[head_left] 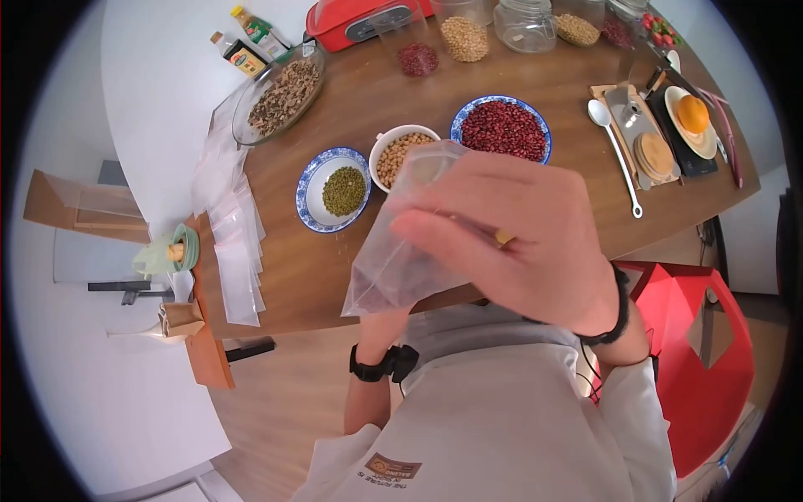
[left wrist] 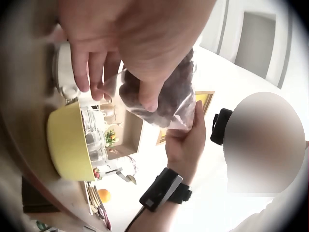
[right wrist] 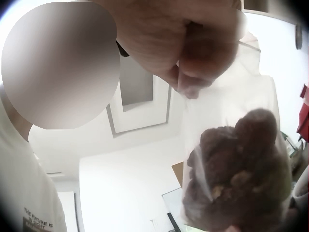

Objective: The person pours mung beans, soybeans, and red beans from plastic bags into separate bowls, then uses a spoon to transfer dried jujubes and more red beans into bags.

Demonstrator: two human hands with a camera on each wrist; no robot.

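A clear plastic bag [head_left: 389,263] is held up in front of me, over the table's near edge. In the right wrist view it bulges with dark brown, wrinkled dried lumps [right wrist: 241,174]. My right hand [head_left: 523,234] pinches the upper part of the bag between thumb and curled fingers. Low on the bag, my left hand [left wrist: 140,38] grips it, its thumb pressed against the filled part. The bag hides most of that hand in the head view. Behind the bag stand a white cup of chickpeas [head_left: 393,163], a patterned bowl of green beans [head_left: 343,192] and a bowl of red beans [head_left: 502,130].
Flat plastic bags [head_left: 238,272] lie overlapped along the left. A glass dish [head_left: 284,92] of brown dried pieces sits at the back left. Jars [head_left: 525,25] line the back. To the right are a white spoon [head_left: 619,159], a wooden board and an orange [head_left: 692,114].
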